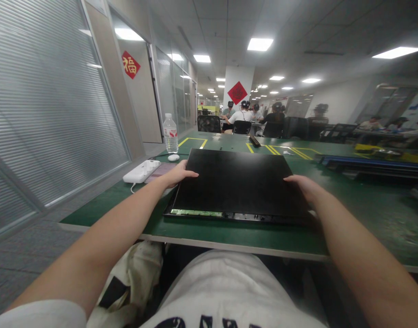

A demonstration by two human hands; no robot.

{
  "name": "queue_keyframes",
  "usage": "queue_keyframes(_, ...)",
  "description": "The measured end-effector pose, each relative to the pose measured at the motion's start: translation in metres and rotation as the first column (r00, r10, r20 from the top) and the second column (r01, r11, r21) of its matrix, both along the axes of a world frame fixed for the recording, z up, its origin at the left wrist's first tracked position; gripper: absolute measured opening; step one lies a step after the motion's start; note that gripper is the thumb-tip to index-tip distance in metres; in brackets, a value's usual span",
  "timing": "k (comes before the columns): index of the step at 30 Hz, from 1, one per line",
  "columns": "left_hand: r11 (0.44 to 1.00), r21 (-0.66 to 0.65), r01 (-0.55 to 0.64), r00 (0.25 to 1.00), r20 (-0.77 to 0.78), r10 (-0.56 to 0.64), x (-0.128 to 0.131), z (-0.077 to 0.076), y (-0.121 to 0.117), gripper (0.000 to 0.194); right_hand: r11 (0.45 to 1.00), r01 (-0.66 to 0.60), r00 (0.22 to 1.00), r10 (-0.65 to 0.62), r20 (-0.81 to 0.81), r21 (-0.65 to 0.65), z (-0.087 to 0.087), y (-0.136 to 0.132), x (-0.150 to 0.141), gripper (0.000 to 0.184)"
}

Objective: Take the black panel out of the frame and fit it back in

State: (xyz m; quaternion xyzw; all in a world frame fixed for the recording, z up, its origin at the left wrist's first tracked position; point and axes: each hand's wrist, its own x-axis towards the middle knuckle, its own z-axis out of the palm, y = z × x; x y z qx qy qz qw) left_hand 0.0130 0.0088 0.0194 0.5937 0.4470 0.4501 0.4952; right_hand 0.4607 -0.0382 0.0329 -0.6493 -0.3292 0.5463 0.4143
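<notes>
I'm holding the panel (239, 182) at the centre of the frame, above a black tray (245, 217) whose near edge is showing a green strip (195, 212). My left grip (177, 176) is clasping the panel's left edge, thumb pressing on top; my right grip (306, 188) is holding the right edge likewise. The tray is lying on the green worktop (195, 233). At left of the frame, a white box (139, 172) is lying near a standing bottle (170, 135). A remote (254, 141) is lying beyond the panel, and bars (376, 162) are lying at right. People (243, 115) are sitting in the upper centre.
</notes>
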Motion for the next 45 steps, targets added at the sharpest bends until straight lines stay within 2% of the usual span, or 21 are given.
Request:
queue_keyframes(7,1.000,0.019,0.000,1.000,-0.019,0.001,0.0010,0.0007,-0.0013,0.064,1.000,-0.014,1.000,0.014,-0.025,-0.003,-0.0002,0.0006,0.0023,0.013)
queue_keyframes(16,1.000,0.016,0.001,1.000,-0.008,-0.001,0.0004,-0.0001,-0.0003,0.065,1.000,-0.006,0.999,0.006,0.031,-0.003,0.0000,-0.0004,0.0003,0.016)
queue_keyframes(21,1.000,0.023,0.001,1.000,-0.015,-0.001,-0.0002,-0.0017,0.0016,0.065,0.999,-0.020,0.999,0.019,0.030,0.039,-0.0040,0.0030,0.0037,0.014)
queue_keyframes(28,1.000,0.030,-0.004,1.000,-0.014,0.005,-0.0003,-0.0020,0.0012,0.065,0.999,0.017,1.000,-0.017,0.017,0.032,-0.0019,0.0003,-0.0002,0.011)
queue_keyframes(33,1.000,0.026,-0.016,1.000,-0.009,0.017,0.0006,-0.0006,-0.0006,0.065,0.996,0.041,0.998,-0.044,0.035,0.077,-0.0018,-0.0004,-0.0022,0.014)
queue_keyframes(45,1.000,0.019,0.004,0.999,0.033,-0.004,-0.0008,-0.0024,0.0008,0.068,0.988,-0.027,0.999,0.022,0.035,0.150,-0.0014,-0.0004,0.0003,0.022)
